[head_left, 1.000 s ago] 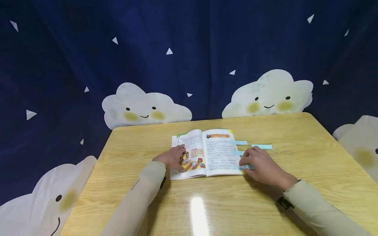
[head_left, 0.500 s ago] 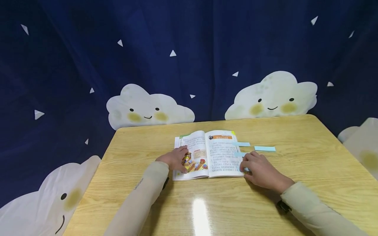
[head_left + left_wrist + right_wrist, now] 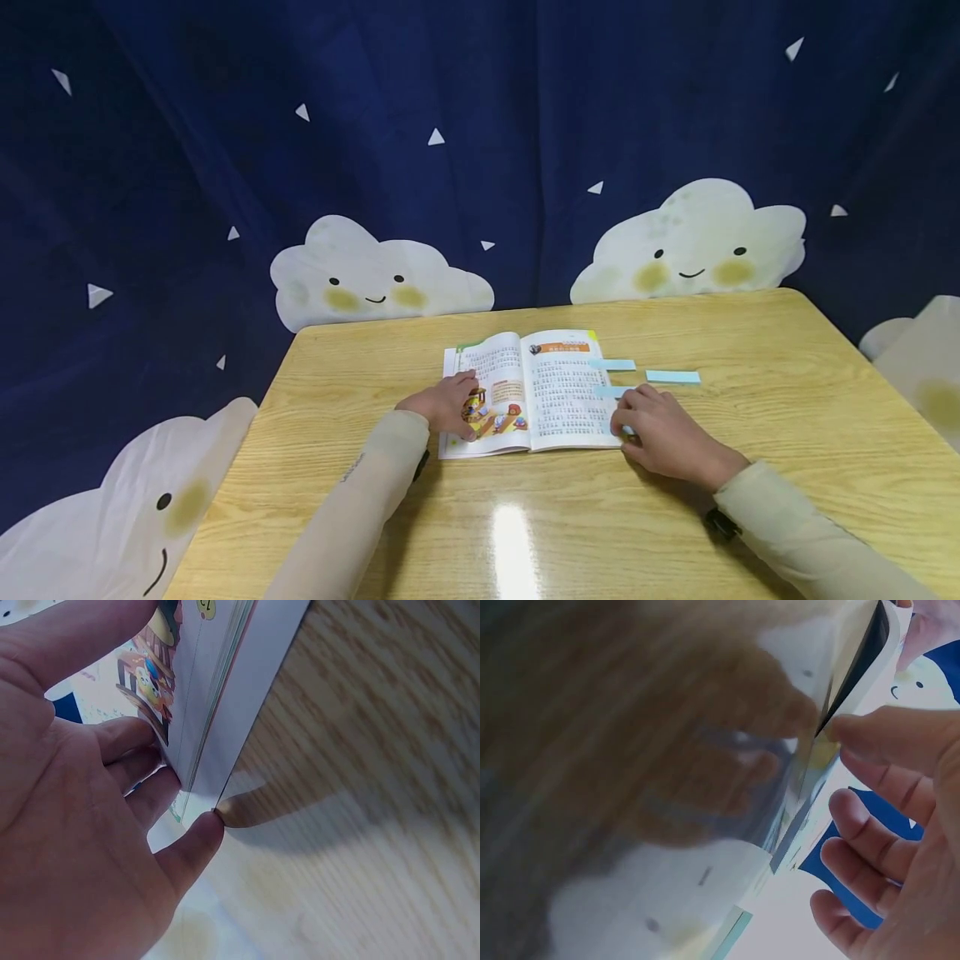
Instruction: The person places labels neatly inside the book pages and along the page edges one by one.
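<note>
An open book (image 3: 566, 387) with printed text and a colour picture lies on the wooden table. My left hand (image 3: 446, 406) rests over its left page, thumb and fingers spread; the left wrist view shows the little fingertip at the book's outer edge. At the lower right corner my right hand (image 3: 663, 433) pinches the page edge between thumb and index finger, its other fingers loosely bent in the right wrist view. Pale blue sticky tabs (image 3: 615, 365) stick out from the right page's edge. The lowest tab (image 3: 627, 431) is mostly hidden under the right fingers.
A blue pad of sticky tabs (image 3: 672, 377) lies on the table (image 3: 570, 517) to the right of the book. Behind the table hangs a dark blue curtain (image 3: 480, 150) printed with clouds and triangles.
My right hand has shifted slightly left relative to the book, covering its yellow lower corner and more of the lowest tab. My left hand stays on the left page; the head view has shifted a little.
</note>
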`<state>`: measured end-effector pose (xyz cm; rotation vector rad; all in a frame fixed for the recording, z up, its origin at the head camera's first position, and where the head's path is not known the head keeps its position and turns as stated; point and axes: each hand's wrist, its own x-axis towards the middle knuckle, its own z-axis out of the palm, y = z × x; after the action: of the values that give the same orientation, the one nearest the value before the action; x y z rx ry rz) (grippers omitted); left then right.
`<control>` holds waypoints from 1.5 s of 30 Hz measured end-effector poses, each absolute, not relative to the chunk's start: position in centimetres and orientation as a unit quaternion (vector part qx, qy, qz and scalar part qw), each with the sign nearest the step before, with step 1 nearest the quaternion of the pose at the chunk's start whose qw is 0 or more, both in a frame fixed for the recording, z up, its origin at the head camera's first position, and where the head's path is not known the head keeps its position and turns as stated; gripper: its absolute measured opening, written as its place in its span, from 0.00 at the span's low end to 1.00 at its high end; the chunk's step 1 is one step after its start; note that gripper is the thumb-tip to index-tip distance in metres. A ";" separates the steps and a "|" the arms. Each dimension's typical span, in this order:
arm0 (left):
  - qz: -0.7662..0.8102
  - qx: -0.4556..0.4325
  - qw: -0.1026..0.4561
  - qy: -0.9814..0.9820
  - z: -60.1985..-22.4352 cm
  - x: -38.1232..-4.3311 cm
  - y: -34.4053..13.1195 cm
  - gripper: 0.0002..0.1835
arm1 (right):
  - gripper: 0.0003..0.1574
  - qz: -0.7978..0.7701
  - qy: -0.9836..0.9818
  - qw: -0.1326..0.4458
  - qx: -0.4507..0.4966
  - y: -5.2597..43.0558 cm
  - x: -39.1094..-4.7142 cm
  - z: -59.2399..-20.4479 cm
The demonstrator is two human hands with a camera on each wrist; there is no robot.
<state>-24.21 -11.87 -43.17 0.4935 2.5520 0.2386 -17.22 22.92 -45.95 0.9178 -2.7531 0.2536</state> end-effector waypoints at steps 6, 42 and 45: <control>0.093 0.182 0.265 0.942 -43.2 -24.2 -11.8 0.49 | 0.10 0.085 -0.937 0.112 0.318 23.0 -17.2 -45.6; 0.107 0.186 0.265 0.940 -43.1 -24.2 -12.0 0.48 | 0.18 0.151 -0.979 0.038 0.134 21.3 -16.8 -42.7; 0.106 0.184 0.267 0.940 -43.1 -24.2 -11.9 0.49 | 0.15 0.143 -0.981 0.007 0.131 21.7 -16.8 -43.1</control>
<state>-24.17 -11.93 -43.07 0.4966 2.5369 0.2874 -16.82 21.65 -43.15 0.4086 -3.0684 0.4488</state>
